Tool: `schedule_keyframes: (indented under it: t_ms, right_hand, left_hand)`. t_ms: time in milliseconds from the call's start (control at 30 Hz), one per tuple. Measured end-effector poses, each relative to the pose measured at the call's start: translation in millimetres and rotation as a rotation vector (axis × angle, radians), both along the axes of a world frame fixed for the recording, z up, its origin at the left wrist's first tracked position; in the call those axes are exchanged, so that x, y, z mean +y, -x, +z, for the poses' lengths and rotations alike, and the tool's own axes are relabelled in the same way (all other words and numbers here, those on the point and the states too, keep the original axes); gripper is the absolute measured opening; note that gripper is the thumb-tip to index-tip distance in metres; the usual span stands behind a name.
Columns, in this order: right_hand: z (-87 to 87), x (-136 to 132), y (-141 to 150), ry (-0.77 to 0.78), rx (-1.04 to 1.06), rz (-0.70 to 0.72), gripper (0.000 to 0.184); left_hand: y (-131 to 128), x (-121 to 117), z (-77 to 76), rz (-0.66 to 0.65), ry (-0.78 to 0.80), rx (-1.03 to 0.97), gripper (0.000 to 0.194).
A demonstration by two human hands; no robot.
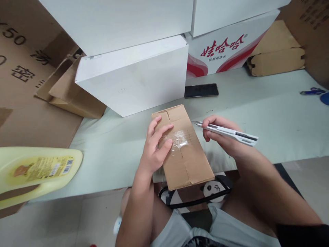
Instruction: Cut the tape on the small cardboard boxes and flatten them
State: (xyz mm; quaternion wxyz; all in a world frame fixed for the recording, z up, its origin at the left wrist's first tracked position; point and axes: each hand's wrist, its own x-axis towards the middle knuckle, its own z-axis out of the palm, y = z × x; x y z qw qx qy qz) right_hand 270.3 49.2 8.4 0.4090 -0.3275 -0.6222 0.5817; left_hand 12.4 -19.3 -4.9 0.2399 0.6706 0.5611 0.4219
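While the cardboard box lies flap side up on the surface, its near end projecting past the front edge, the left hand rests on its top. The grip of this hand is open, with fingers spread beside the clear tape. The right hand grips the utility knife, tip beside the box's right edge; contact cannot be confirmed. A phone lies beyond the far end, near a white box.

Handling: the cardboard appears stiff at the edges but likely yields along the centre seam; the tape is probably slippery. Weight is uncertain, presumably light. Hold by both long sides, clear of the blade.
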Motion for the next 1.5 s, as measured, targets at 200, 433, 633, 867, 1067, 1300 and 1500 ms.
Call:
schedule_keyframes:
  t_ms: [200, 433, 633, 867, 1067, 1300, 1500]
  right_hand:
    - [3.7, -2, 2, 0.013, -0.035, 0.014, 0.019]
    - [12.1, -9, 4, 0.085, -0.103, 0.012, 0.022]
    - [2.0, -4, 4, 0.043, -0.079, -0.019, 0.019]
    - [-18.6, 1, 0, 0.009, 0.01, -0.045, 0.023]
    - [-8.1, -2, 4, -0.051, 0.135, -0.19, 0.034]
    - [23.7, -24, 16, -0.112, -0.157, -0.228, 0.019]
    - [47.3, -42, 25, -0.308, -0.419, -0.086, 0.008]
  left_hand:
    - [0, 0, -0.1, 0.002, 0.002, 0.009, 0.045]
    - [1, 0, -1.1, -0.01, -0.007, -0.004, 0.041]
    - [0, 1, 1.8, -0.02, 0.016, 0.007, 0.042]
    - [0, 1, 1.3, -0.004, 0.016, 0.013, 0.042]
    - [-1, 1, -1.2, -0.011, 0.012, -0.006, 0.043]
    - [-13, -2, -6.4, 0.036, 0.022, -0.08, 0.069]
    - [-23, -6, -1.2, 0.059, 0.037, -0.037, 0.067]
